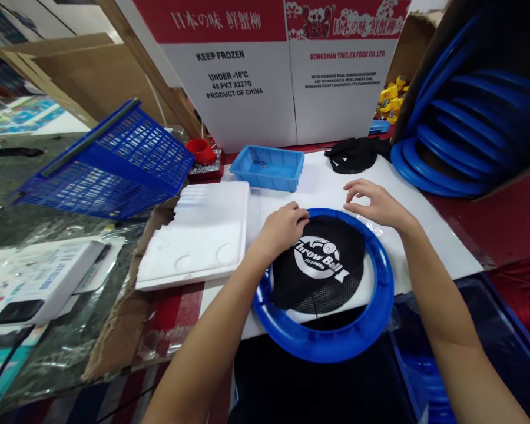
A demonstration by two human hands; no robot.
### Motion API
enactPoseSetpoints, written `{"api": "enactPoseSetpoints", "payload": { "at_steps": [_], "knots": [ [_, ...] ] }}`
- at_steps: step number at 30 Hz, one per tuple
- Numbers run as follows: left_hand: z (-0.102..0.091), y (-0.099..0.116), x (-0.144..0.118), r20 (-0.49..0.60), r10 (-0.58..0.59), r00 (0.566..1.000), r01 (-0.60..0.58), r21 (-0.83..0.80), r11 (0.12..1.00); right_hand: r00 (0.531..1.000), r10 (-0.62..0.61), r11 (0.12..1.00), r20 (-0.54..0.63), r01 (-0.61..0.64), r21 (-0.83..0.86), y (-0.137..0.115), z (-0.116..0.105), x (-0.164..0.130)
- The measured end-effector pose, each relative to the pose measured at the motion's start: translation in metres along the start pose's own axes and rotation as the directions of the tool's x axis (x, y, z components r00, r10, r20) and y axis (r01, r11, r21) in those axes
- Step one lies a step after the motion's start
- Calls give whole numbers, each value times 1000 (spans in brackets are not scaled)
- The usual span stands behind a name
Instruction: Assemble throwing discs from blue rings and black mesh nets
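The left hand [284,227] is curled, knuckles up, with its fingertips pressed on the far left edge of a black net [320,265] where it meets a blue ring [335,344]; whether it pinches the mesh I cannot tell. The right hand [377,203] is spread loosely, palm down, fingers resting at or just above the ring's far rim, holding nothing. The net bears a white "Throw Ball" print and lies inside the ring, covering most of its opening. The ring lies flat on a white sheet on the surface [503,227], its near edge hanging over the front.

Just left of the ring lies a white foam tray [198,235]. Behind it stand a small blue tray [268,168] and a red cup [201,151]. A tilted blue basket [115,165] is further left. More black netting [352,155] lies beyond the right hand, near a stack of blue rings [463,135] in a box. A white carton [287,76] stands at the back.
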State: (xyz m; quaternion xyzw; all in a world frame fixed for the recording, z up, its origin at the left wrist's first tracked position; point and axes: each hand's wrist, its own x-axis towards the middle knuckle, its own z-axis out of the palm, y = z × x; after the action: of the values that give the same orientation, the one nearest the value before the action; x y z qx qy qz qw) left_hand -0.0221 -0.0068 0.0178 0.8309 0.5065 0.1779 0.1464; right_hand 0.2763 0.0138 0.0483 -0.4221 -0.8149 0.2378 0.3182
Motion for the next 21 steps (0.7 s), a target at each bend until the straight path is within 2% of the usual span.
{"api": "enactPoseSetpoints", "payload": {
  "at_steps": [3, 6, 9, 11, 14, 16, 18, 21],
  "knots": [
    [-3, 2, -2, -69, -97, 993, 103, 84, 991, 1000, 19, 998, -19, -20, -64, 7, -17, -6],
    [-9, 4, -7, -91, -188, 978, 198, 116, 973, 995, 85, 987, 51, -77, -140, 23, -23, -10],
    [-18, 4, -13, -92, -245, 965, 251, 67, 966, 968, 208, 953, 139, -169, -250, 40, -19, -12],
    [-25, 1, -18, -45, -250, 967, 249, -28, 968, 953, 254, 937, 165, -201, -285, 48, -13, -13],
    [-37, -4, -24, 171, -167, 971, 203, -226, 953, 949, 272, 928, 160, -214, -306, 52, -4, -13],
    [-46, -5, -27, 301, -70, 951, 164, -300, 940, 944, 280, 924, 173, -217, -314, 50, 1, -12],
    [-53, -2, -26, 284, 3, 959, 83, -290, 953, 939, 270, 935, 215, -202, -292, 46, 3, -11],
    [-53, 4, -21, 89, 99, 991, -81, -191, 978, 945, 187, 970, 268, -136, -199, 38, 8, -8]
  ]
}}
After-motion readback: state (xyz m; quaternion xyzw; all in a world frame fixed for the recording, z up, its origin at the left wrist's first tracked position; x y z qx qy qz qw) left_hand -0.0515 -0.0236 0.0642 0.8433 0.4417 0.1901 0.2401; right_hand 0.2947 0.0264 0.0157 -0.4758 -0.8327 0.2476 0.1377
